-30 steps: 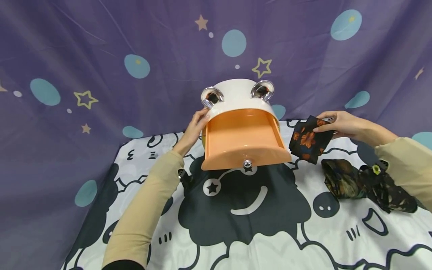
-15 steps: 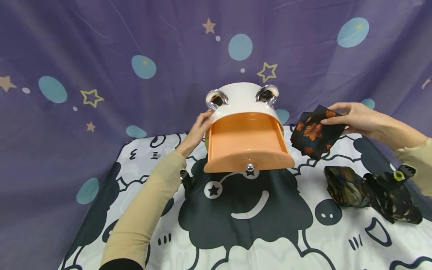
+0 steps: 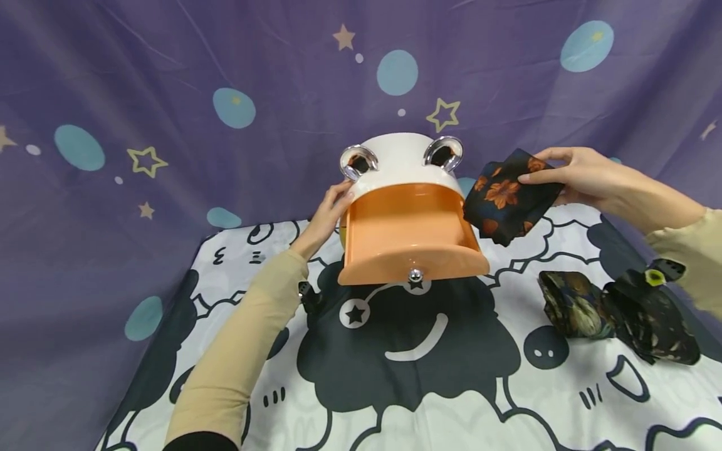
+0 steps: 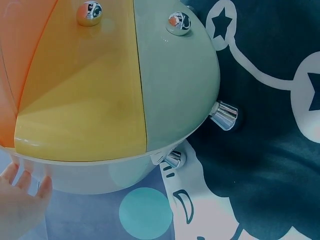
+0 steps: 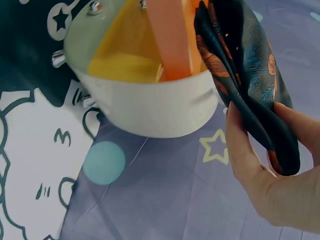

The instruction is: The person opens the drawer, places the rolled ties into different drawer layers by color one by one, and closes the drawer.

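A white frog-shaped drawer cabinet (image 3: pixel 400 156) with chrome-ringed eyes stands at the back of the table, its orange top drawer (image 3: pixel 408 228) pulled out. Below that, yellow (image 4: pixel 85 95) and green (image 4: pixel 177 75) drawers are closed. My left hand (image 3: pixel 321 219) touches the cabinet's left side with extended fingers, just under one eye. Between thumb and fingers, my right hand (image 3: pixel 586 178) pinches a folded dark cloth (image 3: pixel 502 194) printed with orange flowers. The cloth hangs at the open drawer's right edge, and its folded layers (image 5: pixel 250 100) show in the right wrist view.
Two more folded dark patterned cloths, one greenish-brown (image 3: pixel 578 307) and one black (image 3: pixel 651 322), lie at the right of the table. A white cartoon-print sheet (image 3: pixel 451 419) covers the table. Behind it hangs a purple curtain (image 3: pixel 282 156) with stars.
My right hand has raised the folded floral cloth and then brought it left to the open drawer. The left hand stays against the cabinet.
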Demonstrator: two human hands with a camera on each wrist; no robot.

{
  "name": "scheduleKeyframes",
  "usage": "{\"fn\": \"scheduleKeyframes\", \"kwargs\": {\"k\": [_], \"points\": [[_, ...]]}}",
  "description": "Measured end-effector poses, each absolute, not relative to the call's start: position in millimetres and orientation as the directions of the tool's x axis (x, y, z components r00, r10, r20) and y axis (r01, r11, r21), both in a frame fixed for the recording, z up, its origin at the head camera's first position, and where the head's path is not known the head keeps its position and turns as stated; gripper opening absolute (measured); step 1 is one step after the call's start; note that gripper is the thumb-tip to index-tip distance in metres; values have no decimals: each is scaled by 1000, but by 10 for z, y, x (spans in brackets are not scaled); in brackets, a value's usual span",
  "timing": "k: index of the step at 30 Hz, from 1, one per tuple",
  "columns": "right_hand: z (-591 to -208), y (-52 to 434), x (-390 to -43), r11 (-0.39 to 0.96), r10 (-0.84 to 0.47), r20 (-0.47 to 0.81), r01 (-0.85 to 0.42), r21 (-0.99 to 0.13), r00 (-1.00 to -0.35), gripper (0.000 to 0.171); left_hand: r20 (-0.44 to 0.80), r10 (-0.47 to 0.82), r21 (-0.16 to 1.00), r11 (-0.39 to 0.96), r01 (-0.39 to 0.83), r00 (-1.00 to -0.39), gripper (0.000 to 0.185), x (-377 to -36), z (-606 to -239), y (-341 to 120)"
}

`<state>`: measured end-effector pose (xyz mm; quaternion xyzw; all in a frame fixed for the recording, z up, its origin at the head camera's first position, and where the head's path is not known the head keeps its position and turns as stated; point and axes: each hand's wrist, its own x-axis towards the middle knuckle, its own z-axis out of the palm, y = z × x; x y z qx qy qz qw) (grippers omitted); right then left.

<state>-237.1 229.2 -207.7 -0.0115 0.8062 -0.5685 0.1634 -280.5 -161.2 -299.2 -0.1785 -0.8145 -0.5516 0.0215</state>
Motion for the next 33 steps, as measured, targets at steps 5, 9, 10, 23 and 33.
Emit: {"fn": "scheduleKeyframes", "kwargs": {"k": [5,9,10,23,33], "points": [[-2008,2135,-2389,319,-223,-255,176,-931,-941,45,241,262,889,327,321,-935,41,-2806,-2961,-1629],[-1996,1988,-2379,313,-237,-263,183,-932,-935,47,238,261,891,326,317,-936,42,-2805,-2943,-1628],[-1997,1952,-2372,314,-241,-258,176,-933,-936,47,238,259,891,325,316,-936,41,-2804,-2940,-1624],[-2101,1532,-2284,277,-274,-244,167,-946,-930,28,224,258,892,334,304,-940,41,-2791,-2961,-1609],[-2159,1333,-2248,255,-272,-265,197,-947,-925,22,210,270,889,347,299,-940,42,-2820,-2990,-1620]]}}
